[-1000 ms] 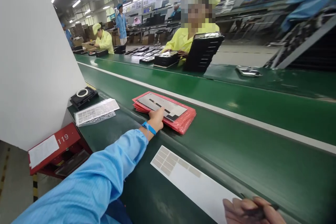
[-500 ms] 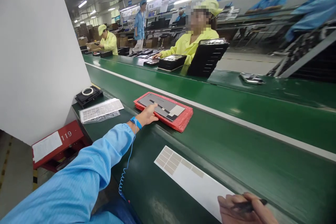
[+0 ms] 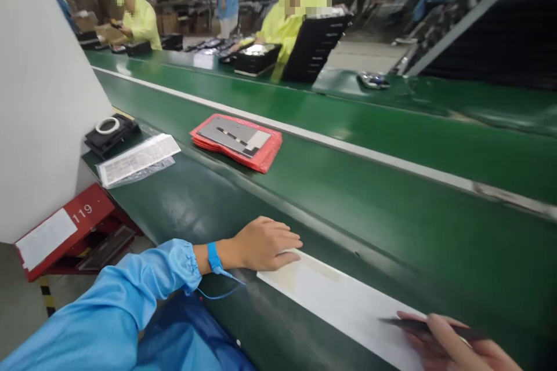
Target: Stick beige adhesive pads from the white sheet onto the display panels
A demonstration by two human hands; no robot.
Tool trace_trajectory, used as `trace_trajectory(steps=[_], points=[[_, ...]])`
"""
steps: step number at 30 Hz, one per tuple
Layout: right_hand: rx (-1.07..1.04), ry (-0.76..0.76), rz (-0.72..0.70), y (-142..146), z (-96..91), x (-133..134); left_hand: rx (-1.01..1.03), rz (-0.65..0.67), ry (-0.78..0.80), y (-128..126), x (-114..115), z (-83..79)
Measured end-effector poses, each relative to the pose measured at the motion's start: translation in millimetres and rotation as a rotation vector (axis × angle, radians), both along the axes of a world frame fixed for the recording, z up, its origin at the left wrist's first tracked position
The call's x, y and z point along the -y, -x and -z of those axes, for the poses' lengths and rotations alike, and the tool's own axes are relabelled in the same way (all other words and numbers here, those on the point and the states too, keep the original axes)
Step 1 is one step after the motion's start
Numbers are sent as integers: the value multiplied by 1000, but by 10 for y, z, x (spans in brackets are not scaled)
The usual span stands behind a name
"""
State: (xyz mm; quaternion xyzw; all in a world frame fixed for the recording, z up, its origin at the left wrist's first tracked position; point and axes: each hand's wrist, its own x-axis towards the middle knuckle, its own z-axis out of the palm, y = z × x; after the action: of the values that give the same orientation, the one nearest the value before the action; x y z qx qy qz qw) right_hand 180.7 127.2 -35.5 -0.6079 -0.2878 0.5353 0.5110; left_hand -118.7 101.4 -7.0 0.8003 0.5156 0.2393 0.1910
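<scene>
Our left hand (image 3: pixel 261 245) lies relaxed and empty, its fingers (image 3: pixel 282 242) touching the near end of a smooth white paper strip (image 3: pixel 343 301). Our right hand (image 3: pixel 452 342) pinches a slim dark tool (image 3: pixel 424 327) over the strip's far end. Beyond the fingers, open glossy green surface (image 3: pixel 209 208) stretches to a crinkly red bubble-wrap pack (image 3: pixel 261 153) with free room around it
</scene>
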Motion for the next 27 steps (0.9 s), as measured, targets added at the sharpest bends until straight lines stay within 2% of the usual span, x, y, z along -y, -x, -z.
trace_trajectory(steps=[3, 7, 10, 14, 16, 19, 22, 27], points=[[18, -29, 100, -9, -117, 84, -33, 19, -32, -143, -40, 5], [70, -48, 190, 114, -231, 116, -103, 71, -61, -153, -2, -25], [102, -104, 143, 220, -349, 123, -188, 130, -79, -140, 62, -54], [84, -172, -14, 441, -485, -23, -255, 125, -85, -155, 90, -82], [77, -208, -109, 562, -476, -169, -269, 119, -87, -156, 81, -94], [77, -250, -192, 672, -359, -372, -259, 115, -79, -162, 59, -120], [70, -251, -179, 684, -244, -423, -285, 59, -74, -230, 53, -153], [103, -210, -104, 615, -190, -294, -379, -3, -127, -415, 55, -107]])
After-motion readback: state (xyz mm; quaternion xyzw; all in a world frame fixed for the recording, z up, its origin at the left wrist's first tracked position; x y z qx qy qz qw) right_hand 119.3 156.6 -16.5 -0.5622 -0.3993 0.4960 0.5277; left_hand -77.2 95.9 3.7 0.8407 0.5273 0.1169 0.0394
